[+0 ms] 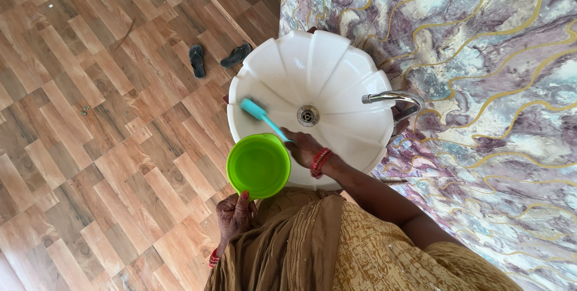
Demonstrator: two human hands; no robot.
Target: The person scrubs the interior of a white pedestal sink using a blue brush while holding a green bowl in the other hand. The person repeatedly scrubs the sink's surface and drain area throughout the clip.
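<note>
1. Right hand (302, 145) closed around the handle end of a teal brush (259, 114); grip clamped on it, bristle head pressed against the inner wall of the white fluted basin (327, 57) at about 9 o'clock from the drain (308, 115). Handle angled low, likely so the bristles lie flat on the curved wall.
2. Left hand (233, 214) pinching the near rim of a green plastic bowl (258, 165); fingers shut on the rim, bowl mouth up. Held just beside the basin's lip at 7 o'clock, overlapping its edge, probably to keep it within reach of the brush hand. Contents not discernible.
3. Chrome tap (390, 97) reaching in from 3 o'clock, spout well apart from the brush; no water visible.
4. Red bangles (320, 162) on the right wrist, close to the basin's near edge.
5. Marbled wall (481, 57) behind the tap; wood-pattern floor (90, 117) to the left.
6. Pair of dark sandals (217, 58) on the floor at 11 o'clock from the basin, near but clear of the feet.
7. Tan garment (336, 243) hanging below both arms, touching the bowl's near side.
</note>
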